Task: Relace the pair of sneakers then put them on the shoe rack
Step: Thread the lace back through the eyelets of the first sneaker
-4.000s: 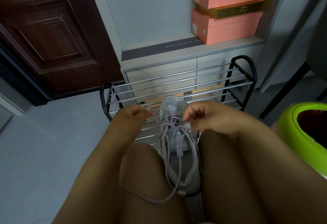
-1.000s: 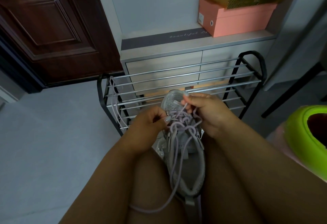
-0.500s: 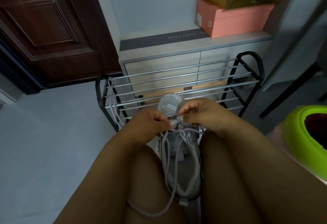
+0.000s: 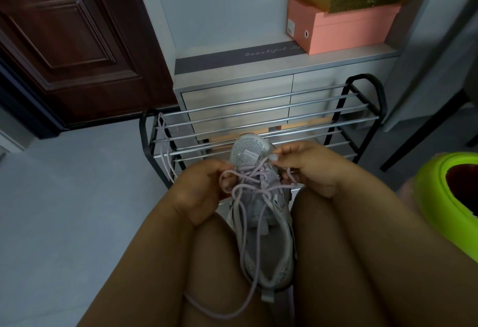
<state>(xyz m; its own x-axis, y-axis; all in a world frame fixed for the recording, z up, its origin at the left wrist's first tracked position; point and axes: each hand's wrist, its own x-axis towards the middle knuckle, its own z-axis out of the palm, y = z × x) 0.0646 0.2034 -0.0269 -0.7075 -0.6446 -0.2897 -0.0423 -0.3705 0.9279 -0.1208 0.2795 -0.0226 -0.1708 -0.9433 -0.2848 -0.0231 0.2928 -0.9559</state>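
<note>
Lying between the knees, grey sneaker [image 4: 261,226] wears loose lilac lace [image 4: 240,269].

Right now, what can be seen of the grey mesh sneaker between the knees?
The grey mesh sneaker sits wedged between the person's knees, toe pointing away toward the rack. Its glittery tongue carries a small white label. A pale lilac lace crosses its eyelets, ends trailing loose. The left hand and the right hand both pinch the lace.

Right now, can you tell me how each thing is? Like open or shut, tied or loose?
sneaker: between the knees, laces partly threaded, untied
lace: loose, both ends held
left hand: pinches lace
right hand: pinches lace
spare lace: hanging on rack
shoe rack: no shoes seen on it
cabinet doors: shut
pink boxes: stacked, shut
</note>
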